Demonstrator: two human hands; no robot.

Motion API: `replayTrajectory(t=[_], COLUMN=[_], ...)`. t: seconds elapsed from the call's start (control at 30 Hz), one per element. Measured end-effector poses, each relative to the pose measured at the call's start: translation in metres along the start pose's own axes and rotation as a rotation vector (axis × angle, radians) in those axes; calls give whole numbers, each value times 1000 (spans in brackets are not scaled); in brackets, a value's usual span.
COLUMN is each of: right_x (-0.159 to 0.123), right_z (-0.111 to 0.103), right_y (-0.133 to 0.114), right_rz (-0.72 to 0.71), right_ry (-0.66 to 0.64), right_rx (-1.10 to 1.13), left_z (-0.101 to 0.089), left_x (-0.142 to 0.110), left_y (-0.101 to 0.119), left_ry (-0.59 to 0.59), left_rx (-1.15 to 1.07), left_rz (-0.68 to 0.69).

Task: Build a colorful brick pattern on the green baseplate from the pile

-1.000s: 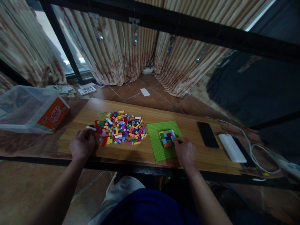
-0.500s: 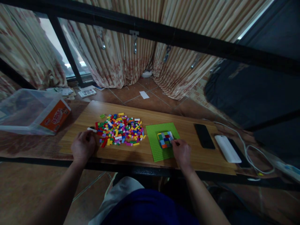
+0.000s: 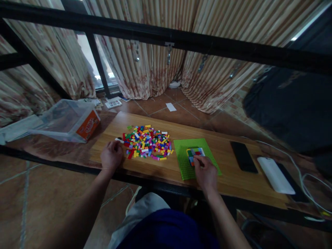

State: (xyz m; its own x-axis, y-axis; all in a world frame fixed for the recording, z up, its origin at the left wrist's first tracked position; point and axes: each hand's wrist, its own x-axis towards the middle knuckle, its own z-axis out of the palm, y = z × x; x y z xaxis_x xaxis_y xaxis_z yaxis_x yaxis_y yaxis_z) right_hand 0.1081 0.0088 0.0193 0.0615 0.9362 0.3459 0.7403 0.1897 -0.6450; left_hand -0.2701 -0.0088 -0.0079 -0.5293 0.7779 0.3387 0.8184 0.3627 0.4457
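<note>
My left hand (image 3: 112, 155) rests by the left edge of a heap of small toy building bricks (image 3: 147, 143). Its fingers are curled in, and whatever they may hold is hidden. Just beyond its fingertips lies a long white brick (image 3: 119, 140); I cannot tell whether they touch it. My right hand (image 3: 206, 172) is over a green baseplate (image 3: 181, 166), thumb and forefinger pinched together at a low multicoloured brick build (image 3: 191, 153). The hand covers the build's near right part. Any brick between those fingers is too small to make out.
A clear plastic bin (image 3: 62, 121) with an orange label stands left of the wooden board (image 3: 114, 128). On the right lie a black phone (image 3: 243, 156), a white oblong device (image 3: 275, 174) and a white cable (image 3: 292, 155). A black metal bar crosses beyond the table.
My right hand has moved left and inward over the brick build, from its right edge. My left hand stays by the heap. The whole view has shifted, with things appearing farther right.
</note>
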Motion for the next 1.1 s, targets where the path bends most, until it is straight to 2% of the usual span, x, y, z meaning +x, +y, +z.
replayTrajectory(t=[0.23, 0.43, 0.77, 1.1], right_x=[6, 21, 57, 56], right_z=[40, 65, 89, 95], right_y=[-36, -46, -47, -47], right_rz=[-199, -199, -181, -108], right_ry=[-202, -249, -286, -271], right_rx=[-7, -86, -184, -69], left_z=[1, 0, -1, 0], left_x=[-1, -2, -2, -2], left_y=[0, 2, 2, 0], left_ry=[-12, -18, -22, -9], left_rx=[-17, -14, -7, -12], left_rz=[-25, -35, -37, -27])
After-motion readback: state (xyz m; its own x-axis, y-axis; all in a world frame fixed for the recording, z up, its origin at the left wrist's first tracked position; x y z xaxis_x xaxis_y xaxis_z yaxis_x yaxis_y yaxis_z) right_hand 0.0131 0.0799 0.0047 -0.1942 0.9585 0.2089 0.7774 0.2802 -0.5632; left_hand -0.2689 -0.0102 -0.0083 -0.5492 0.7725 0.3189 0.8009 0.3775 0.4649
